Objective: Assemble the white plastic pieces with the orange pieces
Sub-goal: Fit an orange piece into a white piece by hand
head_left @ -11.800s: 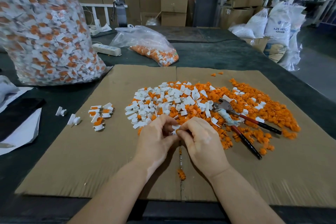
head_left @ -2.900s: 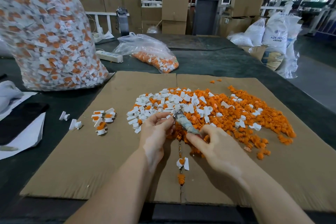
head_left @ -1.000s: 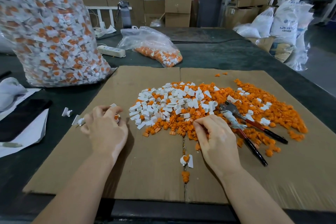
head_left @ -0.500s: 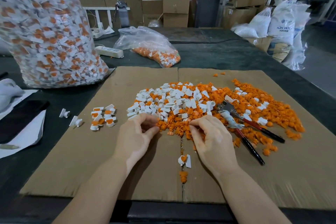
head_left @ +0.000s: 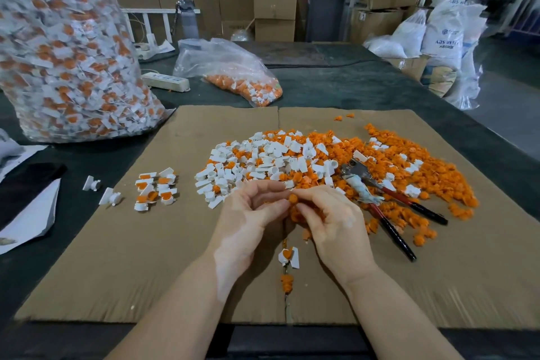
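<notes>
A heap of loose white pieces [head_left: 263, 161] and orange pieces [head_left: 409, 166] lies on the cardboard sheet [head_left: 146, 242]. At its near edge my two hands meet. My right hand [head_left: 333, 222] pinches a small orange piece [head_left: 293, 199] between thumb and fingertips. My left hand [head_left: 251, 216] has its fingers curled beside it; a white piece [head_left: 288, 184] shows at its fingertips, but I cannot tell whether they hold it. A small cluster of assembled white-and-orange pieces [head_left: 156, 188] lies to the left. One more assembled piece [head_left: 289, 256] lies below my hands.
Red-handled pliers [head_left: 388, 204] lie on the heap to the right of my hands. A big clear bag of assembled pieces [head_left: 64, 52] stands back left, a smaller bag [head_left: 233, 73] and a power strip [head_left: 165, 80] behind the cardboard. Two white pieces [head_left: 100, 190] lie off its left edge.
My left hand went out to the cluster on the left, then came back to the heap. Both hands have now closed together, and an orange piece shows in my right fingertips.
</notes>
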